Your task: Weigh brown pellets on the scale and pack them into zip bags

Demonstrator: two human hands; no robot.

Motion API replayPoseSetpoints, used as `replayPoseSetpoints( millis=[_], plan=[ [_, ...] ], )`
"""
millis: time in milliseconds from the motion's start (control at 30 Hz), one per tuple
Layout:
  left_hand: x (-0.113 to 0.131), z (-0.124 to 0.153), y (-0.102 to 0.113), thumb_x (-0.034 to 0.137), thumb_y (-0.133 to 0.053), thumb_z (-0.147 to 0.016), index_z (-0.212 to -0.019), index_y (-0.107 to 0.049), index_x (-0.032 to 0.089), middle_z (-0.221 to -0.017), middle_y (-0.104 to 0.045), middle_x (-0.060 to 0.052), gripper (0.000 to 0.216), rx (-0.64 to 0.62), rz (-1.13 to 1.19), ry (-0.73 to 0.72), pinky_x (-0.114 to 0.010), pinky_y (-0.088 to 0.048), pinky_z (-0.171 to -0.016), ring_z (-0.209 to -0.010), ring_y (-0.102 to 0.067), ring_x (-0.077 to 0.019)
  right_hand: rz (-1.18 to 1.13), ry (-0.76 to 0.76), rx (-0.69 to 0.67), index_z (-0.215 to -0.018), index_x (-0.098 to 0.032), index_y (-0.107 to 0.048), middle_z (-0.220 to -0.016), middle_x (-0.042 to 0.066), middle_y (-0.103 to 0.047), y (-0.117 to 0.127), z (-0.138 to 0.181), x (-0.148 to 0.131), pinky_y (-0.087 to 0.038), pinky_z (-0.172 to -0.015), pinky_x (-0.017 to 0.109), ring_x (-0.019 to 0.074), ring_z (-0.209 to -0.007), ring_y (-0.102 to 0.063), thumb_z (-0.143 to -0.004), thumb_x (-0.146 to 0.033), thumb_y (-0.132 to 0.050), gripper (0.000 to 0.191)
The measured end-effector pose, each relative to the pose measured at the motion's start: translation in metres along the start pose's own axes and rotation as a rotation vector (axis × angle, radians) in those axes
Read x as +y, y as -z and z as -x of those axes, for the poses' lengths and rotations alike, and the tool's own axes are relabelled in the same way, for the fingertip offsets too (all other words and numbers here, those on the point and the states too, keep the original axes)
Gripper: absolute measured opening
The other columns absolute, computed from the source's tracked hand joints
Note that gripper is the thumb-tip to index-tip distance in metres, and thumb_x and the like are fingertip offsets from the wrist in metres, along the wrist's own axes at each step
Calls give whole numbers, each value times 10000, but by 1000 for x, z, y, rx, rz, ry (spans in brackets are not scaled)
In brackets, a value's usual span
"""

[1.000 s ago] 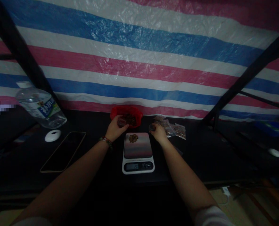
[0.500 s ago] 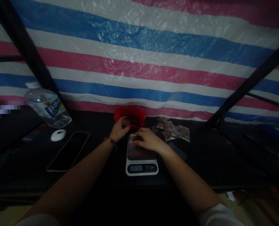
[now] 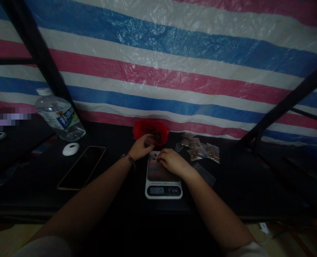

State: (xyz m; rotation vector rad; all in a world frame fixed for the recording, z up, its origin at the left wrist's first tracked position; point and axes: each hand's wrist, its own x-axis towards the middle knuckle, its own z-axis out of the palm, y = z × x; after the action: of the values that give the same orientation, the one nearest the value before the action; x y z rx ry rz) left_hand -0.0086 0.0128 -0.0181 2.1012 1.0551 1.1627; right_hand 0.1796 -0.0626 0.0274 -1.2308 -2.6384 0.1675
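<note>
A small kitchen scale (image 3: 163,178) stands on the dark table in front of me. My right hand (image 3: 170,160) rests on its platform, fingers curled over a little pile of brown bits at the far end. My left hand (image 3: 142,145) is just beyond the scale's left corner, fingers pinched round a small clear cup held next to the red bag (image 3: 151,130) of brown pieces. A beaded band sits on my left wrist.
Several small clear packets (image 3: 201,151) of brown bits lie right of the scale. A phone (image 3: 82,167) lies flat at the left, with a white disc (image 3: 70,149) and a water bottle (image 3: 59,116) behind it. A striped tarp hangs behind; black frame bars slant on both sides.
My right hand came from the packets onto the scale's platform and closed over the brown pile. My left hand stayed by the red bag. The view shifted slightly right.
</note>
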Motion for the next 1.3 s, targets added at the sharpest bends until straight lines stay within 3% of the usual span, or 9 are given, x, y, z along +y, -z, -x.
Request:
replayPoseSetpoints(
  millis=[200,433,700,833,1033,1300],
  plan=[
    [3,1,4,283,-595,-754,-1169,-497,156,-969,-661,-66,445,-58,8,-38,-337,-516,-793,-866,-647,-186,25,15,14,-868,-153,-697,-908,78,-645,-1,1,5,-442,-842,310,185,-893,-580,-809,-107,-564,153],
    [9,4,7,232,-591,-735,-1183,-492,162,-961,-670,-65,465,-123,-36,-86,-328,-516,-791,-862,-648,-185,-109,-4,93,-869,-159,-695,-923,74,-665,1,3,11,-458,-846,306,177,-915,-597,-812,-106,-572,146],
    [24,3,13,258,-629,-694,-1134,-547,178,-1023,-644,-84,455,-142,-199,-175,-369,-486,-838,-930,-620,-234,-327,2,414,-904,-211,-698,-968,44,-673,21,-20,8,-464,-876,312,156,-938,-609,-816,-150,-590,152],
    [28,3,11,289,-614,-720,-1106,-544,169,-1045,-630,-89,410,-79,-175,-208,-367,-480,-846,-950,-613,-237,-401,7,487,-889,-213,-696,-956,34,-673,22,-39,-1,-461,-883,307,150,-936,-608,-802,-140,-598,150],
    [28,7,7,230,-593,-700,-1031,-563,161,-1027,-631,-89,340,8,-157,-189,-376,-481,-857,-956,-610,-239,-430,13,476,-919,-213,-685,-962,30,-664,16,-51,-10,-455,-881,306,145,-935,-600,-786,-109,-597,190],
    [21,7,4,217,-597,-699,-1069,-540,165,-1030,-635,-80,378,51,-114,-174,-368,-492,-843,-940,-616,-227,-311,-16,331,-1055,-221,-650,-1026,36,-671,26,-51,-9,-450,-878,322,161,-947,-604,-781,-101,-590,305]
  ],
)
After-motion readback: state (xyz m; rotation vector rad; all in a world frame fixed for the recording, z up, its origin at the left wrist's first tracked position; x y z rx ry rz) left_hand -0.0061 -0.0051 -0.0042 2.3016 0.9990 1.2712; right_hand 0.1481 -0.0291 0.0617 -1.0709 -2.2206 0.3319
